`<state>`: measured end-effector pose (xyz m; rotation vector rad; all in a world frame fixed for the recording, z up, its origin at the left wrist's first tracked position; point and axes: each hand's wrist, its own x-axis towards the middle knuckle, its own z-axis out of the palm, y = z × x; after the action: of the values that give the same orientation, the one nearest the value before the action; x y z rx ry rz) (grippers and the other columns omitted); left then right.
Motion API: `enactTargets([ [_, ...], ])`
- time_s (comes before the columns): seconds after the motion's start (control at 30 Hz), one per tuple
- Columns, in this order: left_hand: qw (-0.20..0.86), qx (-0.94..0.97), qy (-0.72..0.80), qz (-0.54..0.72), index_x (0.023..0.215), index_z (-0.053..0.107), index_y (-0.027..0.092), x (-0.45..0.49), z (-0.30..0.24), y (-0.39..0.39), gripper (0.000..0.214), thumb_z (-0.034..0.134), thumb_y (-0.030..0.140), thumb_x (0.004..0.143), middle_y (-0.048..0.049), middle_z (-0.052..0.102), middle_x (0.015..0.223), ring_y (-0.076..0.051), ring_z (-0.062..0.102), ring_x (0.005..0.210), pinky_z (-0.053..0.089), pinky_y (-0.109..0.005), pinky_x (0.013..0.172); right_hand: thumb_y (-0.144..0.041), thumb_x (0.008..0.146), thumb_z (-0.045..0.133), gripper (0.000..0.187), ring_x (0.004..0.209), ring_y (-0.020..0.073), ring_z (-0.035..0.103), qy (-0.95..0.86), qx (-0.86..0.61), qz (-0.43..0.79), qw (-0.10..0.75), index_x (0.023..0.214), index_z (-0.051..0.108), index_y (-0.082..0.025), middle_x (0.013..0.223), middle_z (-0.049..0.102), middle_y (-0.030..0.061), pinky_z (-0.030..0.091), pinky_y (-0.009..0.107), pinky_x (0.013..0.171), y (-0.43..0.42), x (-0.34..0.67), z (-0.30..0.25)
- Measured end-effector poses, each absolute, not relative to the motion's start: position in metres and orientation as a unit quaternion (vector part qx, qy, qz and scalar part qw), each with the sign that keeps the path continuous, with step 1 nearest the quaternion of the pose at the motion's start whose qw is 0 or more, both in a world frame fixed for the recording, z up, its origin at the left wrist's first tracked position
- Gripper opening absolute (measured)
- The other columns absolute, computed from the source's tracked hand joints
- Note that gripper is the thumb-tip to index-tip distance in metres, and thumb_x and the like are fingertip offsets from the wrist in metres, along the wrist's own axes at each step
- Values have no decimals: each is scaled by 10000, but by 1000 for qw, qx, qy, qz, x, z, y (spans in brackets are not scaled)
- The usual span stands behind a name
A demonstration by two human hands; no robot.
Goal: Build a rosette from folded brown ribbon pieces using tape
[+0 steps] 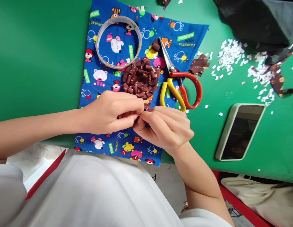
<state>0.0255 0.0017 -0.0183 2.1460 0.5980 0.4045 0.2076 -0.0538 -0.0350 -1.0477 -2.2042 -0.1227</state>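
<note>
My left hand (108,112) and my right hand (164,126) meet over the near part of a blue cartoon-print cloth (184,41). Both are closed, fingertips pinched together on a small dark brown fabric piece (147,107) that barely shows between them. Just beyond my fingers lies a pile of folded dark brown fabric pieces (140,78). A roll of clear tape (118,42) rests on the cloth further back. Red-and-yellow-handled scissors (181,86) lie shut to the right of the pile.
The cloth lies on a green table (37,56). A phone (239,130) lies face up at the right. White paper scraps (231,55) and brown fabric offcuts (198,64) are scattered at the back right, near dark fabric (255,19). A beige bag (260,195) sits below the table edge.
</note>
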Motion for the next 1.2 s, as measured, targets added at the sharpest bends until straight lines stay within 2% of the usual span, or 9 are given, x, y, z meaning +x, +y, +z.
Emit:
enactTargets([
  [0.5,435,844,257,178,817,557,190,25,-20,1,123,457,174,886,0,629,729,-102,543,638,412,-224,608,-86,782,568,139,457,86,357,-848,-417,-37,325,728,511,-200,464,436,-63,330,241,448,-52,211,-30],
  [1.2,418,862,231,169,825,546,181,25,-21,1,133,441,168,906,5,604,719,-97,528,643,412,-218,621,-83,782,551,214,441,95,341,-856,-416,-28,305,643,456,-216,448,409,-59,311,267,428,-53,211,-29],
])
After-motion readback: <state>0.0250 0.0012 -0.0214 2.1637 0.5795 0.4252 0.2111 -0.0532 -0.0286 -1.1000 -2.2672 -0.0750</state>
